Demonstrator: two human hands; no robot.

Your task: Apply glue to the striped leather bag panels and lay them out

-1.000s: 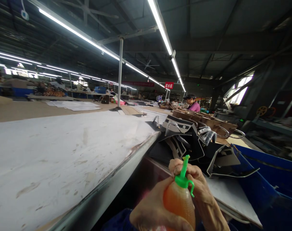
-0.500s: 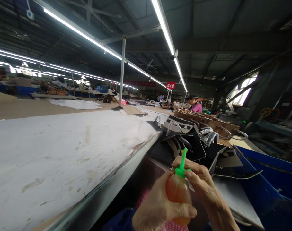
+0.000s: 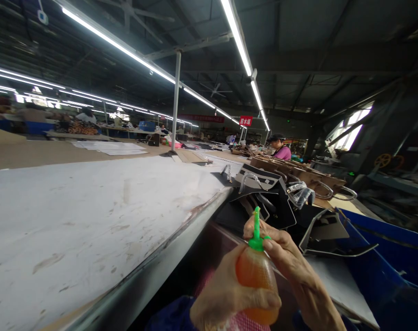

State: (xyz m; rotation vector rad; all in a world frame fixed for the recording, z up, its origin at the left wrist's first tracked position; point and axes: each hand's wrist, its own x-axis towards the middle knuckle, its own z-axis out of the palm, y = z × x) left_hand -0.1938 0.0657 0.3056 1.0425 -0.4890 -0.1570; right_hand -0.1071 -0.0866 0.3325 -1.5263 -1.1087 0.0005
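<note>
A white, stained table [image 3: 88, 211] spreads left of and beyond the left grip [image 3: 229, 287], in a big dim hall under long tube lights [image 3: 119, 46], with black bag pieces [image 3: 283, 211] beyond both hands and a blue bin [image 3: 398, 234] to their right. The bottle [image 3: 259, 273] with orange contents sits inside the left grip, which is wrapped round its body, nozzle up and clear of the table. Just above, the right grip [image 3: 286, 250] pinches the bottle's green cap [image 3: 256, 244].

White characters 胶水组 on a small red sign [image 3: 246, 121], long red banner [image 3: 209, 119] farther back, its lettering too small to read
</note>
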